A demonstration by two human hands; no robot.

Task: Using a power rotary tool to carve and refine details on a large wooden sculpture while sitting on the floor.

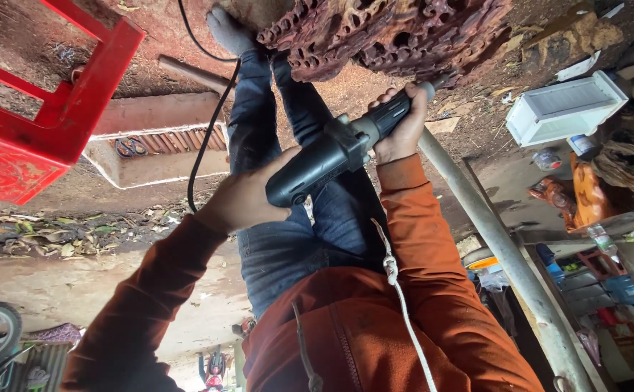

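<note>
Item: carved wood piece [397, 33] — reddish, deeply pierced, at person's knees. Black power tool [335, 149]: left hand [241, 196] grasping rear body, right hand [402, 123] clenched round front neck, tip at carving's lower edge. Relief largely cut; edge judged unfinished — sawdust on ground [375, 91].

Carved wood block [397, 33] closes off top centre. Grey pole [505, 254] bars the right side diagonally. Red plastic stool [34, 109] occupies upper left. Open ground [77, 283] at left centre allows passage.
</note>
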